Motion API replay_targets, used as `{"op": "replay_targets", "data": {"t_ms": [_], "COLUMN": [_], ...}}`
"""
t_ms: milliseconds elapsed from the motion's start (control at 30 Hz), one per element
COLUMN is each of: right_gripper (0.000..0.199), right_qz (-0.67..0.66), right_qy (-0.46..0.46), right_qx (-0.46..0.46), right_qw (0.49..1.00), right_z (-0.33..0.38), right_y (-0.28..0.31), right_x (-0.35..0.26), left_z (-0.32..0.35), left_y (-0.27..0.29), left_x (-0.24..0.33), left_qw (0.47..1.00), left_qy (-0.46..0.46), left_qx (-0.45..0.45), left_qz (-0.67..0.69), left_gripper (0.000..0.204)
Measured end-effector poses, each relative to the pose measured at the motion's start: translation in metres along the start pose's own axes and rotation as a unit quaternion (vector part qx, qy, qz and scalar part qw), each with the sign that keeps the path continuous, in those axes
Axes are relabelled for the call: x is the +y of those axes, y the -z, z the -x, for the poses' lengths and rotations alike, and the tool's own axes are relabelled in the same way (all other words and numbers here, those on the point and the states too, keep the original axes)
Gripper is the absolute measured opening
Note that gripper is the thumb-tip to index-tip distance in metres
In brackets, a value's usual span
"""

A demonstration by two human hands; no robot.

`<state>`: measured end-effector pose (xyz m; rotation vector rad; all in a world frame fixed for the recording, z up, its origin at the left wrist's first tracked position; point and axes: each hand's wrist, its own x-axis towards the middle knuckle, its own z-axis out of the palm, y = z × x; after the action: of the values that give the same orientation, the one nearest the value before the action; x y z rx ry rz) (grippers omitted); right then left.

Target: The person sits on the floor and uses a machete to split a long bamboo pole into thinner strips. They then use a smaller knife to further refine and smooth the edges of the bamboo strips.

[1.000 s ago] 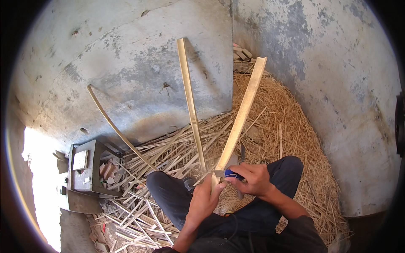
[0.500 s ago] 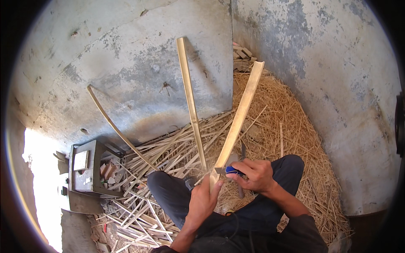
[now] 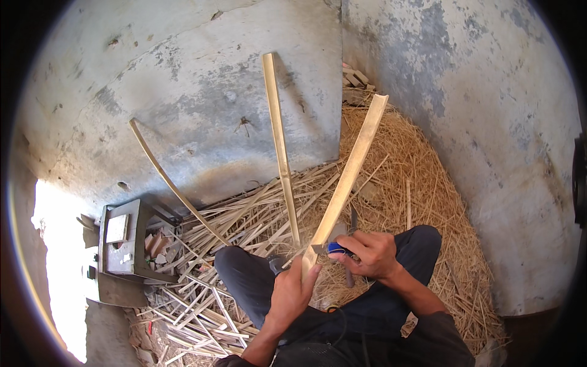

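A long split bamboo strip (image 3: 348, 177), hollow side showing, slants away from my lap toward the far corner. My left hand (image 3: 290, 296) is closed round its near end, thumb on the right edge. My right hand (image 3: 372, 254) grips a blue-handled tool (image 3: 335, 247) with a flat, dark grey blade (image 3: 319, 249). That blade lies against the strip just beyond my left thumb. Below my right hand, a knife-like dark blade (image 3: 353, 218) rests on the floor, partly hidden.
Another bamboo strip (image 3: 279, 147) and a thin curved one (image 3: 171, 186) lean on the grey wall (image 3: 202, 79). Thin slats (image 3: 208, 318) pile up at left beside a dark wooden box-like stand (image 3: 122, 244). Straw-like shavings (image 3: 422, 177) cover the right floor. Bricks (image 3: 356, 78) lie in the corner.
The whole view has shifted slightly. Both hands keep their hold, and the blade stays at nearly the same spot on the bamboo strip.
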<state>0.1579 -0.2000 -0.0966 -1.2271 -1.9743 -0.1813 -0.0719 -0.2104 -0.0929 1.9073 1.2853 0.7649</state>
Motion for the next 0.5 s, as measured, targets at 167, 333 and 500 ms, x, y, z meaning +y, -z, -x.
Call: {"op": "replay_targets", "data": {"t_ms": [167,333,500], "right_gripper": [0.027,0.027,0.026], "right_qz": [-0.002,0.005,0.008], "right_qy": [-0.005,0.002,0.002], "right_qx": [0.013,0.013,0.01], "right_qw": [1.0,1.0,1.0], "right_z": [0.0013,0.0003,0.0], "right_y": [-0.0026,-0.0008,0.0042], "right_x": [-0.0008,-0.0024,-0.0047], "left_z": [0.0035,0.0078,0.0085], "left_y": [0.0061,0.0077,0.0065], "left_x": [-0.0029,0.0,-0.0019], "left_qw": [1.0,1.0,1.0], "left_qy": [0.005,0.01,0.016], "left_qx": [-0.006,-0.002,-0.012], "left_qz": [0.002,-0.013,0.003], "left_gripper": [0.031,0.031,0.031]}}
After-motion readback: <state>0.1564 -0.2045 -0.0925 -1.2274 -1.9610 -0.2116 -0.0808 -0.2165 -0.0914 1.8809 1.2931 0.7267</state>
